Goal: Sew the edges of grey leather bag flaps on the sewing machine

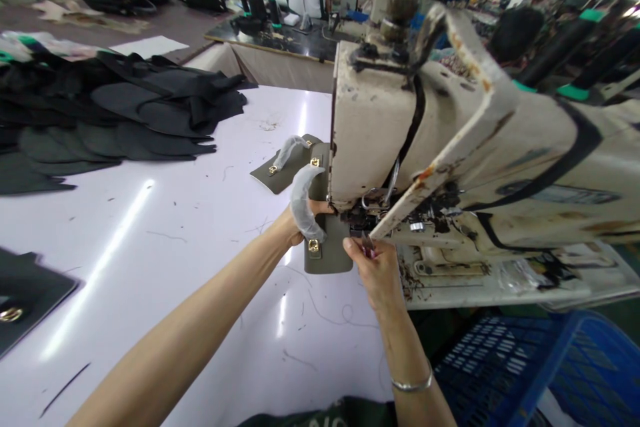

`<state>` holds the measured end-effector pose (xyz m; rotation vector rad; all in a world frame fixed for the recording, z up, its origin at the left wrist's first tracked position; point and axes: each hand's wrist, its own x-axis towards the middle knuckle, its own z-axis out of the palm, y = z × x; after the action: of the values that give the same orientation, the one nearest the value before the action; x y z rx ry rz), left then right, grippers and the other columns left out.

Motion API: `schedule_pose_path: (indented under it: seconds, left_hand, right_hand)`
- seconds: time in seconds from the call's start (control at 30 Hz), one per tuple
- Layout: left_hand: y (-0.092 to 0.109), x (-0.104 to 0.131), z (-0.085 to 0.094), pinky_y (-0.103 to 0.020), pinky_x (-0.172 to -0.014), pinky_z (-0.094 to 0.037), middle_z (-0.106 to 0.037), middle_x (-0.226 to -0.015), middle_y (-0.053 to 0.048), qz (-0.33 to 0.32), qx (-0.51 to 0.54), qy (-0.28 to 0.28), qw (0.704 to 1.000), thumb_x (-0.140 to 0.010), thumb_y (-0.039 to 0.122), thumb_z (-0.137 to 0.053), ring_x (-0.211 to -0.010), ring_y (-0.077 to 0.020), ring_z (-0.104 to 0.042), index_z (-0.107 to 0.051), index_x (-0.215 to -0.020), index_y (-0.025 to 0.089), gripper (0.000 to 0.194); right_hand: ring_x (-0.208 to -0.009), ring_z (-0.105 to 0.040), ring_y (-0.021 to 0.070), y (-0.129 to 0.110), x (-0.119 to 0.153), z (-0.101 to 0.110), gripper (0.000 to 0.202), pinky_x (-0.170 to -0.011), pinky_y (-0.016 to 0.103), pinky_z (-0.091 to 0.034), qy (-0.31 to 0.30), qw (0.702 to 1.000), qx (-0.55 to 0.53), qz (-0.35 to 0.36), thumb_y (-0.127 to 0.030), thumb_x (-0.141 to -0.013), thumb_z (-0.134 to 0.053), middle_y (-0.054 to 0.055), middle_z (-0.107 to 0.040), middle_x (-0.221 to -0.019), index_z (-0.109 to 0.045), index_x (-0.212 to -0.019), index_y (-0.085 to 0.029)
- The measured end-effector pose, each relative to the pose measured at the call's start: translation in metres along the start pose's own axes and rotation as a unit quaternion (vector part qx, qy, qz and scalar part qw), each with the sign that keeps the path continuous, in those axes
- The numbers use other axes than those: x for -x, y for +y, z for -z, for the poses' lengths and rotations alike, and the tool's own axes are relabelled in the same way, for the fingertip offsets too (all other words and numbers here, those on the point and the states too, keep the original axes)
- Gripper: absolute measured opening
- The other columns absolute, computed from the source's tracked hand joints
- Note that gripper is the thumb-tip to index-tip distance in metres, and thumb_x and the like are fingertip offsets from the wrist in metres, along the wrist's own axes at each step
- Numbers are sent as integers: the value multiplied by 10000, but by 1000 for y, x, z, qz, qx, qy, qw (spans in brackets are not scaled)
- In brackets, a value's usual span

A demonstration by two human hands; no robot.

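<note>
Olive bag panel lies mid-frame under my left hand; that grip I cannot tell. My right hand, at its right edge, holds snips.

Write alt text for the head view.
A person's left hand touches a grey panel with a wrapped handle at a sewing machine; the right hand holds a small tool. Dark pieces lie piled at left.
</note>
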<state>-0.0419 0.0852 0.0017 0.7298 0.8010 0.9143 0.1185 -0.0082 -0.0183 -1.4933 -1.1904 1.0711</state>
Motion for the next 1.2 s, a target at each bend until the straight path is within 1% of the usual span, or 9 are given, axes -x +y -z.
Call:
schedule_pose_path:
  seconds: [0.1,0.2,0.33,0.5,0.6,0.77,0.97,1.13,1.2]
  left_hand:
    - [4,-1,-1,-324,-691,-632,-777,-841,-32,22,-6,13,1000,-652,400,-754,-778,-243,-737,-764,-902,189,327]
    - [6,-3,0,-309,-648,-624,-774,-796,-42,-6,-10,20,1000,-644,388,-787,-726,-233,-736,-760,-846,174,296]
    - [4,-8,2,-293,-687,-619,-779,-842,-48,-53,0,27,998,-668,390,-806,-776,-226,-744,-767,-862,189,283]
    - [7,-13,6,-325,-736,-619,-781,-869,-54,-49,-20,36,998,-638,326,-827,-878,-269,-744,-774,-902,185,305]
    - [9,-16,7,-331,-730,-622,-776,-855,-61,-52,-30,27,998,-633,334,-821,-867,-275,-742,-762,-878,171,300]
    - [7,-22,14,-334,-645,-625,-742,-719,-63,-41,-40,7,998,-567,325,-855,-786,-295,-738,-740,-796,150,311]
    - [0,-31,25,-276,-671,-618,-759,-837,-82,-52,-24,-3,998,-587,289,-869,-792,-240,-731,-738,-850,135,332]
    - [2,-28,16,-294,-704,-620,-771,-882,-91,-56,-33,8,998,-589,309,-873,-817,-254,-737,-749,-942,137,413]
    - [6,-25,11,-306,-711,-621,-774,-866,-86,-56,-30,15,998,-606,315,-856,-826,-261,-742,-754,-938,143,388]
  right_hand:
    - [-554,-251,90,1,-1,-2,387,-511,241,-197,7,1000,-5,4,-423,-832,-670,-57,-268,-555,-578,-567,-157]
    - [-539,-239,88,1,-2,-6,398,-496,240,-192,32,999,-5,14,-412,-834,-668,-60,-268,-530,-571,-541,-161]
    - [-542,-270,88,2,-5,-13,444,-513,236,-247,70,997,-2,40,-400,-832,-673,-55,-326,-524,-495,-495,-174]
    - [-533,-298,86,3,-9,-18,489,-519,229,-265,92,995,-19,24,-427,-830,-685,-55,-339,-512,-462,-474,-177]
    - [-538,-335,89,4,-4,-18,452,-525,222,-276,93,995,-29,9,-438,-823,-700,-51,-380,-513,-543,-502,-161]
    - [-615,-494,124,5,20,-19,302,-570,220,-359,70,992,-90,-51,-443,-801,-731,-8,-599,-628,-760,-725,-152]
    - [-628,-540,139,9,34,-28,296,-567,224,-380,96,986,-115,-79,-443,-783,-739,1,-668,-670,-774,-739,-153]
    - [-636,-576,148,11,32,-30,331,-581,228,-398,102,987,-103,-66,-475,-810,-722,13,-701,-688,-789,-763,-154]
    - [-641,-587,152,9,32,-31,351,-594,230,-406,102,989,-90,-59,-494,-822,-709,20,-711,-691,-793,-752,-160]
